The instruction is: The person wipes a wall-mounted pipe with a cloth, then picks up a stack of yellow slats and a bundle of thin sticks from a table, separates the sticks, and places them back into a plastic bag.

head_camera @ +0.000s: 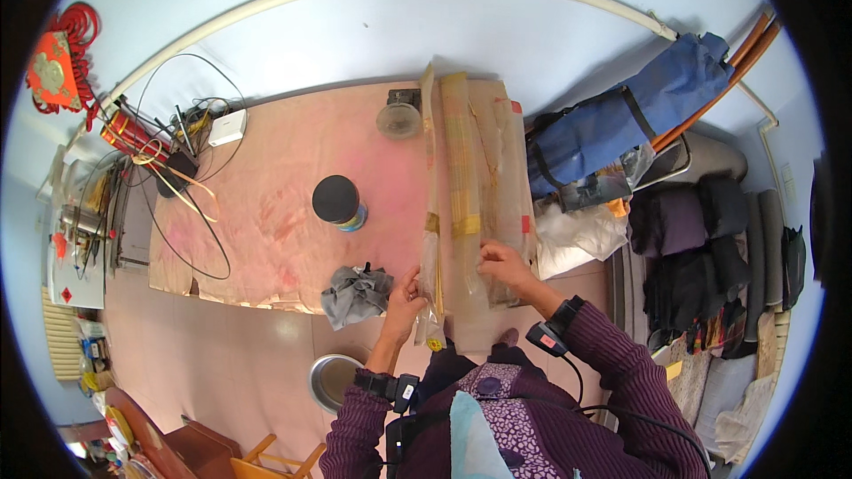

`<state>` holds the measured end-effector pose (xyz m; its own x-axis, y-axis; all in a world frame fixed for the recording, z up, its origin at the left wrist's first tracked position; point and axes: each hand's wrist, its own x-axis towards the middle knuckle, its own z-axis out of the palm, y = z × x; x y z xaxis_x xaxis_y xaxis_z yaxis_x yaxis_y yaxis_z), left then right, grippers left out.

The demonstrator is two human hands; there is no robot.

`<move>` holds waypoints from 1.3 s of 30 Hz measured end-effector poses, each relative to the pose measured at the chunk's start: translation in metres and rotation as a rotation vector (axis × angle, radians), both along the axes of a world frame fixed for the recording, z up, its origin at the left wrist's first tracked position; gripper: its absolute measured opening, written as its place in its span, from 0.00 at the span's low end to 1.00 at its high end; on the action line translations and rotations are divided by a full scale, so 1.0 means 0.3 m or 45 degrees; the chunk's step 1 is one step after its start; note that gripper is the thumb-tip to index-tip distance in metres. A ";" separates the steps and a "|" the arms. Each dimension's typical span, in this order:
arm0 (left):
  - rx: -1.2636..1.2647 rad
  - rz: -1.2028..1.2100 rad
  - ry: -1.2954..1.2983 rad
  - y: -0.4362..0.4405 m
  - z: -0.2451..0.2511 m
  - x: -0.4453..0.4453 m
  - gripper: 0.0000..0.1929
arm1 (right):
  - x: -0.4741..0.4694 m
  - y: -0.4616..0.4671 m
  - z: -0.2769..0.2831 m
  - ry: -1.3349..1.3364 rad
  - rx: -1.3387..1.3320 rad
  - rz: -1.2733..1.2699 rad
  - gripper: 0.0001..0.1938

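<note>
My left hand (401, 306) grips the near end of a narrow clear plastic sleeve (431, 259) with thin yellowish strips inside. That sleeve runs away from me toward the wall. Beside it lies a wider, long plastic sleeve (462, 166), banded with yellow tape; its near end overhangs the table edge. My right hand (506, 269) pinches this wider sleeve's right edge between thumb and fingers. More flat plastic sleeves (512, 179) are layered to the right, partly hidden under the hand. A crumpled grey cloth (356, 294) rests at the table edge, left of my left hand.
A black-lidded jar (336, 203) and a round clear container (398, 121) stand on the stained pink-covered table (266, 213). A white router (227, 128) and loose cables are at left. A metal basin (336, 382) sits on the floor. Right stand a blue bag (626, 120) and stacked rolls (679, 219).
</note>
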<state>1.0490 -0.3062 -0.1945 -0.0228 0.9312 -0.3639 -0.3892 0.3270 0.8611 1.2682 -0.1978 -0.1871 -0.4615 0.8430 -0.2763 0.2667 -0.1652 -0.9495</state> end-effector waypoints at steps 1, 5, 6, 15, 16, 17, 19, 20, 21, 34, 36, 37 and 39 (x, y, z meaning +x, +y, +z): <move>0.003 0.013 -0.048 -0.004 -0.002 0.008 0.33 | -0.017 -0.011 0.003 -0.089 0.228 0.049 0.03; -0.083 -0.065 -0.004 -0.013 -0.024 0.021 0.35 | -0.091 -0.053 0.030 -0.230 0.540 0.148 0.04; -0.087 -0.074 0.013 -0.018 -0.031 0.025 0.35 | -0.107 -0.066 0.040 -0.317 0.533 0.168 0.04; -0.124 -0.072 -0.111 -0.049 -0.047 0.026 0.31 | -0.170 -0.122 0.059 -0.256 0.595 0.267 0.07; -0.174 -0.039 -0.168 -0.046 -0.036 0.026 0.30 | -0.169 -0.123 0.054 -0.243 0.592 0.280 0.07; -0.149 -0.061 -0.112 -0.046 -0.025 0.029 0.29 | -0.170 -0.124 0.048 -0.242 0.603 0.310 0.07; -0.092 -0.083 0.002 -0.050 -0.007 0.042 0.27 | -0.176 -0.126 0.036 -0.210 0.664 0.354 0.08; -0.150 -0.107 0.102 -0.044 -0.006 0.050 0.26 | -0.178 -0.126 0.030 -0.197 0.676 0.358 0.08; -0.123 -0.122 0.187 -0.041 -0.008 0.058 0.25 | -0.179 -0.125 0.024 -0.176 0.692 0.358 0.08; -0.004 -0.098 0.014 -0.046 -0.008 0.046 0.22 | 0.113 0.141 -0.058 -0.718 0.431 -0.510 0.15; -0.108 -0.132 0.008 -0.054 -0.004 0.045 0.21 | 0.138 0.158 -0.080 -0.674 0.304 -0.536 0.16; -0.099 -0.154 -0.018 -0.060 -0.007 0.042 0.21 | 0.142 0.165 -0.094 -0.653 0.261 -0.522 0.16; -0.107 -0.156 0.099 -0.075 -0.023 0.032 0.21 | 0.139 0.174 -0.128 -0.562 0.166 -0.550 0.15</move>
<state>1.0587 -0.3286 -0.2016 0.0582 0.8950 -0.4422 -0.2754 0.4402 0.8546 1.3100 -0.1456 -0.2254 0.0618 0.9675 -0.2451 0.5731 -0.2355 -0.7849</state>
